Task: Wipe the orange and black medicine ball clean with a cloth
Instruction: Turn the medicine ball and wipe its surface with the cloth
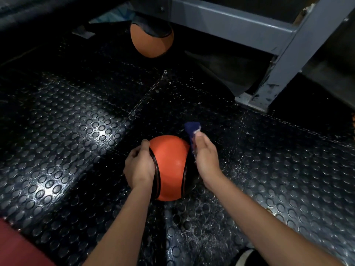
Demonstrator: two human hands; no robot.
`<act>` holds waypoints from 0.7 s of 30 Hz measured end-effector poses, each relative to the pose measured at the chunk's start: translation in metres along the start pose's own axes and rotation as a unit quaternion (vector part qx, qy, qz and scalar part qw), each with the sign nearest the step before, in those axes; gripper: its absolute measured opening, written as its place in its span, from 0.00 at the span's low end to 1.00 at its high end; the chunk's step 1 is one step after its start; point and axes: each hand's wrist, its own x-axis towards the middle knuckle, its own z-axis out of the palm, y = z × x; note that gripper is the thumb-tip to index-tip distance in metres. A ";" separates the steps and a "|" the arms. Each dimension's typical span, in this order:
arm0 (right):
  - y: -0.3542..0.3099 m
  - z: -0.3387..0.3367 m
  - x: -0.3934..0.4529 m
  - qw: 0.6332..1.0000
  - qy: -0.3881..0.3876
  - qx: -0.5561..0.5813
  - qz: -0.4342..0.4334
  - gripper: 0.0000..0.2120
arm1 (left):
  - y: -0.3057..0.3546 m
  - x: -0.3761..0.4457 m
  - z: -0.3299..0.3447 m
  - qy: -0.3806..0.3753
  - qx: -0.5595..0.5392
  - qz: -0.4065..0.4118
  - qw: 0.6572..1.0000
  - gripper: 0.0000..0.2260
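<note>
The medicine ball looks smooth, faintly glossy rubber; the cloth soft and matt; the floor studded, shiny rubber; the frame painted, scuffed metal.

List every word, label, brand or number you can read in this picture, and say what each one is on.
None can be read.
Near medicine ball: orange panel and black bands, no print showing.
Far ball: no lettering visible.
Blue cloth: plain.
Grey metal frame: only scuffs.
Studded black floor mat: no markings.
</note>
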 end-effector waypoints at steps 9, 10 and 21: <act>0.020 -0.010 0.003 0.997 -0.060 -0.034 0.029 0.15 | -0.008 -0.001 -0.007 -0.025 0.010 0.036 0.999 0.09; 0.022 -0.012 0.004 0.997 -0.062 -0.028 0.045 0.16 | -0.008 -0.001 -0.007 -0.028 0.012 0.038 0.999 0.10; 0.053 -0.030 -0.029 0.961 -0.068 0.070 0.260 0.18 | -0.011 0.008 -0.011 -0.044 0.012 0.029 0.999 0.10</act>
